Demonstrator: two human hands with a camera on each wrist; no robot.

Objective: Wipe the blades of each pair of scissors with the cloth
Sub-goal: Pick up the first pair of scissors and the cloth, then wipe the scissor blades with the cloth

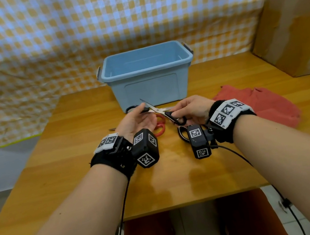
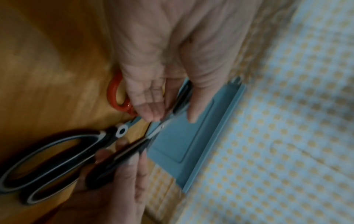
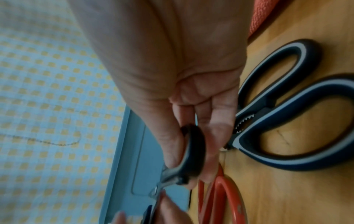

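Black-handled scissors (image 1: pixel 161 112), blades open, steel bright.

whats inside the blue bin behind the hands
The blue bin shows only bare inner walls from the head view. Its near wall hides the floor, so anything lying low inside cannot be seen.

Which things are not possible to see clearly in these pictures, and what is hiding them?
- Red scissors: blades hidden behind the left hand, head view.
- Large scissors: blades hidden by the right hand in the right wrist view; handles partly covered by the wrist camera in the head view.
- Small black scissors: the left-hand grip is blurred in the left wrist view.
- Bin: floor hidden by its front wall, head view.
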